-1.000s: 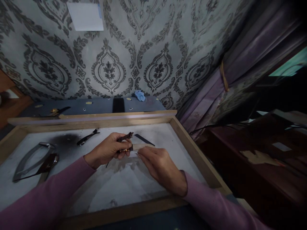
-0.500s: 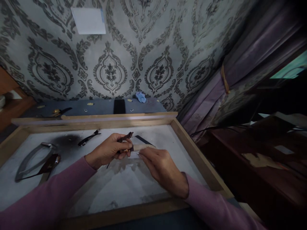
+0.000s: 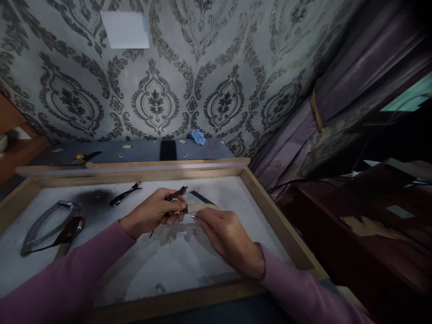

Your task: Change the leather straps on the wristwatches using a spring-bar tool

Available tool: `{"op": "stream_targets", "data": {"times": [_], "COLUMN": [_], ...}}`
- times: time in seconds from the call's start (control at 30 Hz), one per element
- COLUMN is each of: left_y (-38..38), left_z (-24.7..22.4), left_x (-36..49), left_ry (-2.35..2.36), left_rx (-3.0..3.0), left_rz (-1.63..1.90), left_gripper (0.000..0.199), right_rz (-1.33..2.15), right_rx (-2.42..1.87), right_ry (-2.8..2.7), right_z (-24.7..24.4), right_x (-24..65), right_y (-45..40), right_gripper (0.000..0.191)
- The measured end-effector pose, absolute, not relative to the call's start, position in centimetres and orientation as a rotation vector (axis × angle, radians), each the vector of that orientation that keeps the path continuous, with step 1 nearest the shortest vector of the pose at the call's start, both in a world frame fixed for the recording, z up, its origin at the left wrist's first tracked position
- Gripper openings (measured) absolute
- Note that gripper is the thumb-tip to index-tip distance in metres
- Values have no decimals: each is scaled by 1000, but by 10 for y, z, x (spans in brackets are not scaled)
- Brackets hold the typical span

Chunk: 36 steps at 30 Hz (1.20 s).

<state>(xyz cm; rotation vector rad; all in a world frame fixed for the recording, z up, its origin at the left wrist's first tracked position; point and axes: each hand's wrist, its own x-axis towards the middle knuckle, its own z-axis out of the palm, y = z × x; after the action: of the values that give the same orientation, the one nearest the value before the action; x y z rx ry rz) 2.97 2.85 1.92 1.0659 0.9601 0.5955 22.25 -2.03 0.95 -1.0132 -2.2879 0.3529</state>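
My left hand [image 3: 160, 210] is closed round a small dark brown piece [image 3: 177, 193] with a ragged upper end, above the white-bottomed tray. A glossy brown bit shows between its fingers. My right hand [image 3: 226, 231] pinches a thin metal tool [image 3: 191, 216], its tip reaching toward the left fingers. Between the hands a pale flat strip [image 3: 199, 207] runs from the left fingertips to the right knuckles. Behind it lies a dark flat bar [image 3: 202, 197] on the tray bottom.
The wooden-rimmed tray [image 3: 286, 225] also holds a grey saw-like frame [image 3: 33, 229], a glossy brown piece [image 3: 72, 229] and a dark slim object [image 3: 124, 194]. Beyond the rim are a black phone-like object [image 3: 168, 150], a crumpled blue cloth [image 3: 198, 137] and a dark knife-like object [image 3: 91, 156].
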Motion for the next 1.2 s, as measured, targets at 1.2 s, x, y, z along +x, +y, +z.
{"op": "stream_targets", "data": {"times": [1.2], "left_y": [28], "left_z": [23], "left_x": [32], "left_ry": [967], "left_rx": [1018], "left_rz": [625], "left_gripper": [19], "right_rz": [302], "right_rx": [-1010], "right_ry": [-2299], "right_z": [10], "right_x": [222], "right_y": [-19], "right_gripper": [24]}}
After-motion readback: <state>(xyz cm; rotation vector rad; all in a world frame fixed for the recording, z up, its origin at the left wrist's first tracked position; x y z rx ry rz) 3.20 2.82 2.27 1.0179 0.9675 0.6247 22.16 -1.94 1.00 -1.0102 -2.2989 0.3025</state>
